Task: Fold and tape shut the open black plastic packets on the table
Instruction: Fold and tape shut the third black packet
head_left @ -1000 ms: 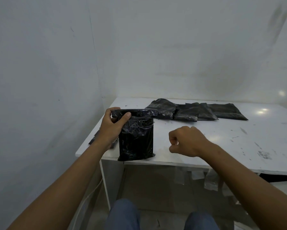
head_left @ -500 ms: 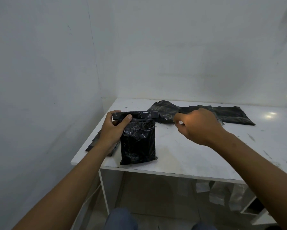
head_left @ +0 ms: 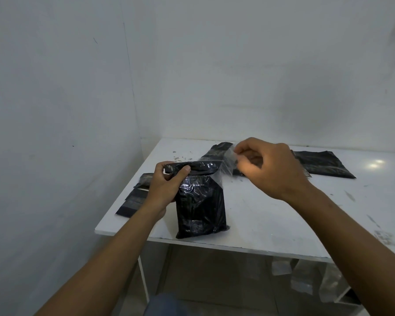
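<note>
Two hands, left hand (head_left: 163,190) pinching packet (head_left: 200,201) fold

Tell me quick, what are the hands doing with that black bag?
Left hand pinching the folded top of the upright packet. Right hand holding clear tape at the fold. Nothing blocking.

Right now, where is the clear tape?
In the head view the tape is just right of centre, pinched by the right hand and stretching to the packet's folded top.
</note>
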